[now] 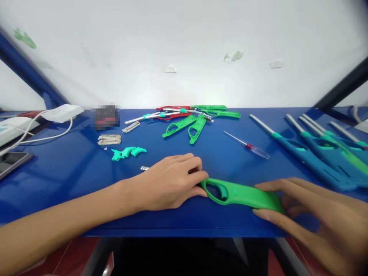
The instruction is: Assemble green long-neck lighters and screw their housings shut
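A green gas lighter (244, 194) lies across the front of the blue table, its teal trigger (222, 191) showing inside the finger loop. My left hand (175, 182) pinches the loop end between thumb and fingers. At the other end, my right hand (304, 209) grips the handle's butt with thumb on one side and fingers on the other. A bit of metal tube (144, 168) pokes out behind my left wrist, the rest hidden by that hand.
Assembled blue lighters (307, 153) lie at right, near a screwdriver (250, 145). Green shell halves (179, 126) and metal tubes (155, 115) are heaped at the back. Teal triggers (128, 152), clear fuel tanks (109, 139) and a phone (13, 165) sit leftward. The table's front edge (184, 232) runs nearby.
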Motion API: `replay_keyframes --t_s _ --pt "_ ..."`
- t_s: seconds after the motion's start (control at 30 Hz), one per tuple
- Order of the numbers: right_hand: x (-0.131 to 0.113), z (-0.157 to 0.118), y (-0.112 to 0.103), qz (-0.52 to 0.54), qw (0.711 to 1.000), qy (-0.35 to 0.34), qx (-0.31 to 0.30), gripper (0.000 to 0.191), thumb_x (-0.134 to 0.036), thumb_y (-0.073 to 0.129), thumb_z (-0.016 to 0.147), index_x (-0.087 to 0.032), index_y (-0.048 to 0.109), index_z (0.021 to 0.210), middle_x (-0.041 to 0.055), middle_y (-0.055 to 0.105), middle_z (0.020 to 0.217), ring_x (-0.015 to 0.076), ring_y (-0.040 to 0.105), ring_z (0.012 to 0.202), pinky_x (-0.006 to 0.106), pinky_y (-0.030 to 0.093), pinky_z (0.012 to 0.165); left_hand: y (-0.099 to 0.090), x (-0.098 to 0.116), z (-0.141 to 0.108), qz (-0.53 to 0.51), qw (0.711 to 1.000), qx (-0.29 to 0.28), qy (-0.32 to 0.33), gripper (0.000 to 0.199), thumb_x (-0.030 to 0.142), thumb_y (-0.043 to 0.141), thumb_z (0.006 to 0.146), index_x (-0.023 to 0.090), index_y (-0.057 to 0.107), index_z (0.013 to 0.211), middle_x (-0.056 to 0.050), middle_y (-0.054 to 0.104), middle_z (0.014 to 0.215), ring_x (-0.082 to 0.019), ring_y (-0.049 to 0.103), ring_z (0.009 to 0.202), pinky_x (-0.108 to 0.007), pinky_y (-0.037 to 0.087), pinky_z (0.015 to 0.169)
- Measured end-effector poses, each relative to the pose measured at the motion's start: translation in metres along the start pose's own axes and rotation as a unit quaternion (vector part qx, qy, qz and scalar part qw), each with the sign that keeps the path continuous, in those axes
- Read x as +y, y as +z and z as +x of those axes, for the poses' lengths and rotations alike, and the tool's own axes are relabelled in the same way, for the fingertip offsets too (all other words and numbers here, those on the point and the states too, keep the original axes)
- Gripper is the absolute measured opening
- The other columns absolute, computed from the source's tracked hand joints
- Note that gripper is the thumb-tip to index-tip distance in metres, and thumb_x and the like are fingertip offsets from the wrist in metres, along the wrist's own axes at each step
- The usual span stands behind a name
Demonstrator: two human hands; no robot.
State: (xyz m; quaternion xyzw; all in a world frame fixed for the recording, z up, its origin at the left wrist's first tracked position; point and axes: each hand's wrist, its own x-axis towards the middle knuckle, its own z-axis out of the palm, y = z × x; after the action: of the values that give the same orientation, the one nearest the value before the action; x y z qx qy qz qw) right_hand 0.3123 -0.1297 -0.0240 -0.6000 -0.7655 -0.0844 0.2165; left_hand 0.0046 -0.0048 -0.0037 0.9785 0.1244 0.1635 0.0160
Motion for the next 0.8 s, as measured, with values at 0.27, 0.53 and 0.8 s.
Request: replay_keyframes --t_s 0.27,0.53,0.8 --pt "0.01 -0.007 0.008 -0.005 0.998 -0.049 -0.049 0.037 -0.068 0.057 0.101 -0.039 0.07 0.12 0.0 0.077 0.096 0.0149 0.064 0.046 0.026 0.051 0.037 0.001 -0.001 -0.001 0.026 0.999 0.024 0.024 0.035 0.035 0.048 0.113 0.009 0.072 0.112 -0.009 0.066 0.098 -0.021 0.057 0.08 -0.035 0.054 0.074" --pt "-0.002 0.009 0.0 0.095 0.995 0.004 -0.03 0.047 -0.077 0.056 0.096 -0.036 0.075 0.105 0.0035 0.078 0.092 0.019 0.064 0.044 0.034 0.055 0.038 -0.001 0.003 0.0 0.082 0.996 0.018 0.038 0.035 0.031 0.044 0.114 0.01 0.071 0.105 -0.008 0.066 0.094 -0.021 0.057 0.081 -0.034 0.053 0.073" --pt "-0.001 0.006 -0.001 0.051 0.997 -0.008 -0.06 0.04 -0.067 0.051 0.104 -0.039 0.073 0.122 0.0041 0.078 0.11 0.0241 0.076 0.063 0.036 0.062 0.049 0.001 0.002 0.0 0.107 0.993 0.012 0.039 0.04 0.032 0.038 0.115 0.01 0.07 0.109 -0.009 0.066 0.094 -0.022 0.057 0.08 -0.037 0.054 0.072"
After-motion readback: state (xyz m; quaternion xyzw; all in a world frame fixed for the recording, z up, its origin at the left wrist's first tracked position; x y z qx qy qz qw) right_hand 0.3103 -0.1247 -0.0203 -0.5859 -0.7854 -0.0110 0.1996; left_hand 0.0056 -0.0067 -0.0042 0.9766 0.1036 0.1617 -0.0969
